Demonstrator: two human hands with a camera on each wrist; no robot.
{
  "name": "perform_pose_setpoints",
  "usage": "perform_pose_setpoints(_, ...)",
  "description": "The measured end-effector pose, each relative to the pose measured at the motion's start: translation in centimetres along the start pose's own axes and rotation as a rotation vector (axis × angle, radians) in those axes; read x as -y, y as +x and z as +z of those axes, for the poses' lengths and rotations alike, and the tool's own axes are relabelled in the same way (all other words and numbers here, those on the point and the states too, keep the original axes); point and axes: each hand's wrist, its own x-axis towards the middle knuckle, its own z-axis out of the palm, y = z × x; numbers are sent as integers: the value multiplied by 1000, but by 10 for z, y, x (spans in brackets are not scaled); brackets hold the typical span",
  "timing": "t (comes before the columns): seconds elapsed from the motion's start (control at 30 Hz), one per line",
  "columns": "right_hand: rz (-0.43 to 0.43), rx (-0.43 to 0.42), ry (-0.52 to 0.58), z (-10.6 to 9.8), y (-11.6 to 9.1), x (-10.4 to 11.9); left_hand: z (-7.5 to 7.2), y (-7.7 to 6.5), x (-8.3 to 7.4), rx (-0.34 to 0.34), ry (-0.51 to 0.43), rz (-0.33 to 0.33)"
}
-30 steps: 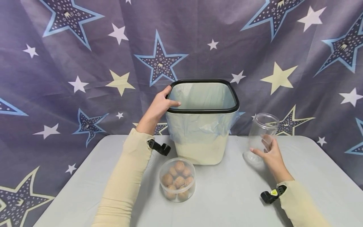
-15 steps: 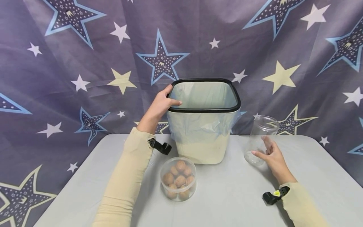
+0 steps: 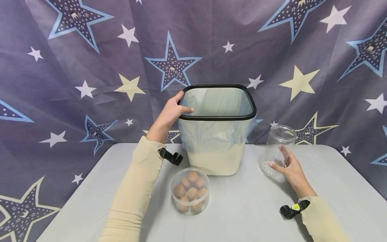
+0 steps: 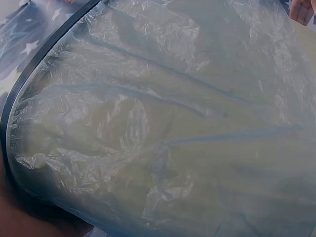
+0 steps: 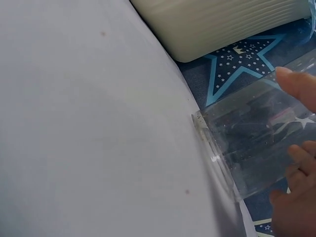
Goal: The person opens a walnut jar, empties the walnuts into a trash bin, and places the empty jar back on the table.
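My left hand (image 3: 172, 112) grips the black rim of a cream trash bin (image 3: 214, 159), its thumb over the inner side and its other fingers outside. A thin bluish bag lines the bin; its wrinkled film (image 4: 163, 113) fills the left wrist view. My right hand (image 3: 291, 171) is curved round a clear plastic jar (image 3: 273, 153), which stands upright on the table to the right of the bin. In the right wrist view, the thumb (image 5: 298, 86) lies at one side of the jar and the other fingers at the opposite side. Nothing shows inside the jar.
A round clear container (image 3: 190, 201) with several walnuts (image 3: 191, 193) stands in front of the bin. The white table (image 3: 239, 211) ends at a star-patterned cloth (image 3: 211, 33) just behind the bin and the jar.
The jar has come down slightly, with my right hand staying round it. My left hand keeps its hold on the bin rim. The head view has shifted a little.
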Motion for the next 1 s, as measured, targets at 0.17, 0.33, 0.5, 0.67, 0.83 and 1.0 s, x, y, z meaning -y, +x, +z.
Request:
perform_pose_setpoints(0.17, -19, -10, -1, 0, 0, -1, 0, 0, 1, 1, -5, -3)
perform_pose_setpoints(0.33, -68, -55, 8, 2, 2, -1, 0, 0, 1, -3, -14, 5)
perform_pose_setpoints(0.5, -123, -149, 49, 0, 2, 4, 0, 1, 1, 0, -19, 0)
perform_pose_setpoints(0.67, -146, -243, 64, -3, 0, 15, 1, 0, 0, -4, -33, 4)
perform_pose_setpoints(0.83, -231, -335, 172, -5, 1, 31, 1, -1, 2, -14, -85, 27)
perform_pose_setpoints(1.0, -376, -392, 278, -9, -2, 49, 3, -7, 6, -67, -215, 104)
